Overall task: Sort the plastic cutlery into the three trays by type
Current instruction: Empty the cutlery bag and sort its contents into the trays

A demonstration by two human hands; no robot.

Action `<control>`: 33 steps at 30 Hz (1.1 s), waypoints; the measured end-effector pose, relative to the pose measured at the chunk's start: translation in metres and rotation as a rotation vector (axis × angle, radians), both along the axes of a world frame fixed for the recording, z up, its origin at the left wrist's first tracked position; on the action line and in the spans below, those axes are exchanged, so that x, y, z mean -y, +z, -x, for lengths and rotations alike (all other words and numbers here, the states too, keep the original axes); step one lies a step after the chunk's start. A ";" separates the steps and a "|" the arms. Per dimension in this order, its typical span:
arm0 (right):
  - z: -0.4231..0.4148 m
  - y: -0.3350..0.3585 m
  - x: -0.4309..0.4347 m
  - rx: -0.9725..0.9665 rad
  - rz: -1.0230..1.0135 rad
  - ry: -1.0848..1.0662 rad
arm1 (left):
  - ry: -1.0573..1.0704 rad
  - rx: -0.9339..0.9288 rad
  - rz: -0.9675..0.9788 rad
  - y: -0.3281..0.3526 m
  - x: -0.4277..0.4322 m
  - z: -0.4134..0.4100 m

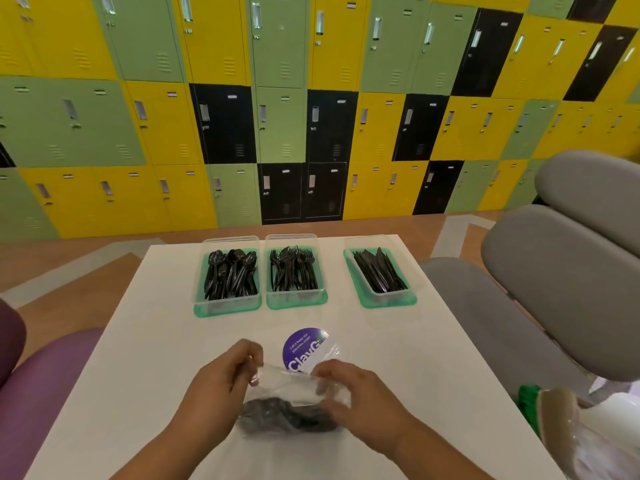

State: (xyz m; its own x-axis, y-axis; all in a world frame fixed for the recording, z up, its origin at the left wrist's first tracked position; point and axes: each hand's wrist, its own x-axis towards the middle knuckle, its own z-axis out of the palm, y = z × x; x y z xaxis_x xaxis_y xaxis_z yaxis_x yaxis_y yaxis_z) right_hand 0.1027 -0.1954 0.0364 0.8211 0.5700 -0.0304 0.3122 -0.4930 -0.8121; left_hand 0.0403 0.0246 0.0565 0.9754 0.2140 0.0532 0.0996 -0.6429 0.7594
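Note:
Three clear trays on green lids stand in a row at the far side of the white table (121,358). The left tray (228,306) holds black spoons, the middle tray (296,299) black forks, the right tray (381,299) black knives. Near the front edge lies a clear plastic bag (291,386) with black cutlery (287,415) bunched inside it. My left hand (221,375) pinches the bag's top left edge. My right hand (349,389) grips its top right edge. Both hands hold the bag's mouth between them.
A round purple sticker (304,344) sits on the table just behind the bag. Grey padded seats (554,271) stand to the right, a purple seat (45,386) to the left. Another plastic bag and something green (530,403) lie at the table's right edge. Coloured lockers fill the background.

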 end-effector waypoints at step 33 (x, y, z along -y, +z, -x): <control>-0.001 -0.003 -0.011 0.643 0.145 -0.027 | -0.021 0.117 0.047 0.012 0.030 -0.001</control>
